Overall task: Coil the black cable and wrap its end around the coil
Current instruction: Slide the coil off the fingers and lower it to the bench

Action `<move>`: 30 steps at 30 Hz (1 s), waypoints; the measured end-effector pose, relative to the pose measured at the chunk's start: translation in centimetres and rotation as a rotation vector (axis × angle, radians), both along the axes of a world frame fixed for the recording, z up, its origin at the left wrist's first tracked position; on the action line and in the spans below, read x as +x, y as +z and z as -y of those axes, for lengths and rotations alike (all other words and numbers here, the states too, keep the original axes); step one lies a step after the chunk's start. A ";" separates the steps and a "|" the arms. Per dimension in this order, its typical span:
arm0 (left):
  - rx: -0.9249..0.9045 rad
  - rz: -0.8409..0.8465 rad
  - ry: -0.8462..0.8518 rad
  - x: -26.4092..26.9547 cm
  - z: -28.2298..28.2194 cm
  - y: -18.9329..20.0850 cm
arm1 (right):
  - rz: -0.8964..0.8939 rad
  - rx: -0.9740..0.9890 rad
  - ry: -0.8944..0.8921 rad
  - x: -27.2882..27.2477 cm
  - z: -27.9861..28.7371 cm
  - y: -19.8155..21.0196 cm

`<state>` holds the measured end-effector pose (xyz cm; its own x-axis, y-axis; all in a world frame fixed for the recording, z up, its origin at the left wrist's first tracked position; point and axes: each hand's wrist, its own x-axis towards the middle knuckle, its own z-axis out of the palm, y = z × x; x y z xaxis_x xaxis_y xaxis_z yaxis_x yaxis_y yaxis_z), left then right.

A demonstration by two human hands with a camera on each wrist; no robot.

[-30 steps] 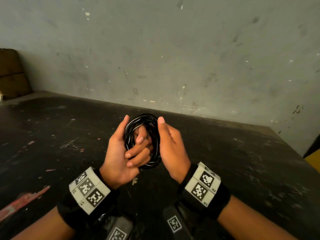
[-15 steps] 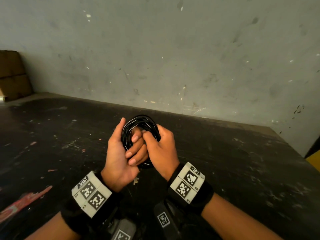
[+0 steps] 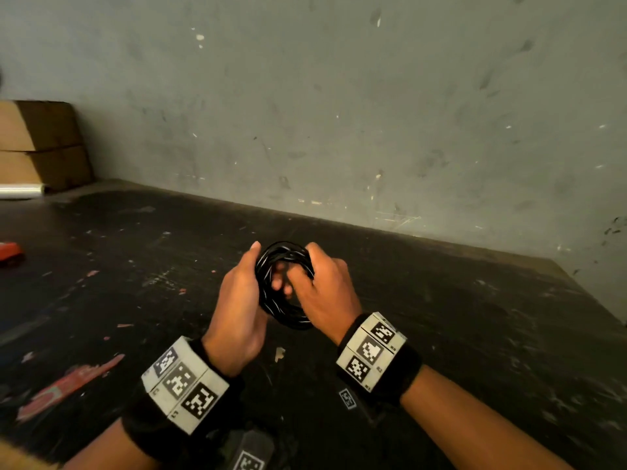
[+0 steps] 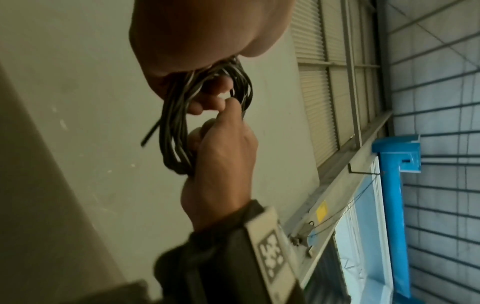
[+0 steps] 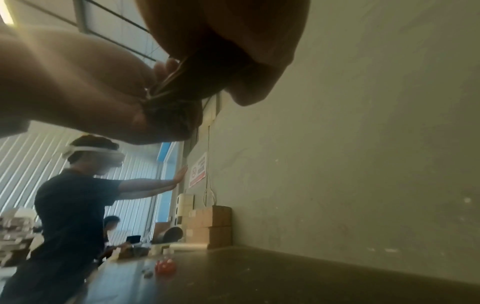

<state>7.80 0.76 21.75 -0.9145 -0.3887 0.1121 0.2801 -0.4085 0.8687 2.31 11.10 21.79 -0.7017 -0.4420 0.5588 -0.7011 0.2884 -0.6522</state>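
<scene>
The black cable (image 3: 283, 301) is wound into a small coil held upright above the dark table (image 3: 441, 317). My left hand (image 3: 263, 266) holds the coil's left side, thumb up along its edge and fingers (image 3: 279, 283) passing through the middle. My right hand (image 3: 304, 263) grips the right side with curled fingers. In the left wrist view the coil (image 4: 176, 127) hangs under my left palm, the right hand's fingertips (image 4: 228, 105) pinch into its strands, and a short loose cable end (image 4: 149, 135) sticks out to the left. The right wrist view shows the coil (image 5: 176, 102) only as a dark bundle between both hands.
A grey wall (image 3: 373, 113) rises behind the table. Stacked cardboard boxes (image 3: 40, 144) stand at the far left, with a red object (image 3: 10, 253) on the table near them. A red smear (image 3: 68, 385) marks the near left. Another person (image 5: 70, 205) stands beyond the table's left end.
My right hand, open beside the coil a second ago, has curled its fingers onto the coil's right side. The left fingers have shifted from across the front to inside the loop.
</scene>
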 end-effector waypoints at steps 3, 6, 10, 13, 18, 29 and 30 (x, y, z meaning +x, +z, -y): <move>-0.323 0.088 0.020 0.2 1.3 0.7 | -0.160 0.226 0.023 -0.1 -0.2 0.1; -0.520 0.155 0.064 -0.1 1.8 -0.1 | -0.236 0.389 0.085 0.0 0.2 -0.5; -0.517 0.192 0.217 0.7 2.5 -3.6 | -0.145 0.379 0.125 0.6 1.6 -3.1; -0.502 0.252 0.233 2.0 3.7 -6.2 | -0.056 0.466 0.141 1.0 3.0 -5.9; -0.606 0.449 0.103 4.5 8.0 -10.1 | -0.055 0.650 0.202 2.5 6.3 -10.2; -0.828 0.825 0.194 8.6 14.1 -17.3 | 0.153 0.808 0.432 6.5 14.8 -17.5; -0.828 0.826 0.234 8.9 15.5 -17.6 | 0.215 0.780 0.481 6.5 16.1 -17.9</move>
<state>16.67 -14.70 4.11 -0.7445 -0.6425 -0.1817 -0.4944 0.3476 0.7967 8.78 -4.97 3.90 -0.4000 -0.9060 -0.1381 -0.7454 0.4093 -0.5262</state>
